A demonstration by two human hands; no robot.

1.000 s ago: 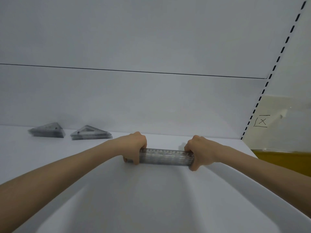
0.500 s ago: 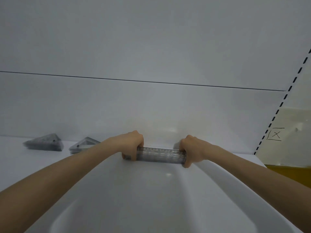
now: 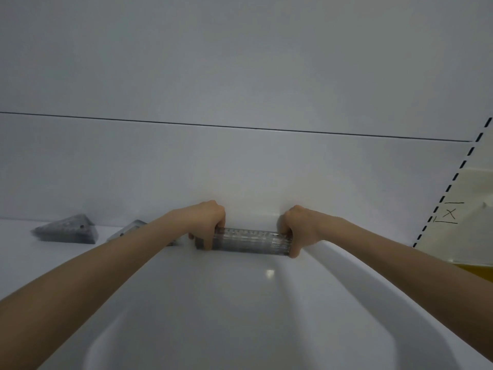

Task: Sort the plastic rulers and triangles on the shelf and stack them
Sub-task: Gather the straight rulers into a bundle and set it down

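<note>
Second triangle stack (image 3: 133, 228) half hidden behind left forearm; ruler stack (image 3: 250, 241) ends covered by both hands; ruler count unreadable.

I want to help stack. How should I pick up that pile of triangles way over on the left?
Probably best by its two slanted sides, coming down from above. The far-left triangle stack lies flat on the shelf, peak toward the wall, nothing touching it. Fingers pinching both slopes should keep the loose sheets squared. The hands hold the ruler bundle by its ends similarly.

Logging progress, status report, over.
Left hand, right hand clamp clear plastic ruler stack ends. Two grey triangle stacks left. Nothing blocking.
</note>
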